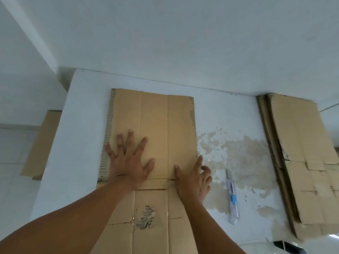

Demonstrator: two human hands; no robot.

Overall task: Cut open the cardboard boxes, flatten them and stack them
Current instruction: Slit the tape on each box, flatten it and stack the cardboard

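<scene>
Head view, looking down: flattened cardboard box (pixel 152 129) lay on the white counter (pixel 86 107), long axis running straight away from the body, creases parallel to that axis, a torn patch on the near panel. Left hand (pixel 128 162) pressed flat on the left part of the far panel, fingers spread wide, palm down, holding nothing. Right hand (pixel 194 178) rested at the right edge of the same panel, thumb on the cardboard beside the slit between panels, remaining fingers loosely curled over the edge toward the counter; grip loose, closed on nothing that could be made out. Utility knife (pixel 232 197) lay just right of the right hand, apart from it, its length roughly parallel to the box. Stack of flattened boxes (pixel 302 158) sat well to the right along the counter's far side, also lengthwise away from the body. Another cardboard sheet (pixel 41 143) showed beyond the counter's left edge, lower down. Judged: box cut and nearly flat, pressing in hand; next shift to the stack would go rightward, past the knife, with the right hand the nearer one and the knife worth avoiding.
</scene>
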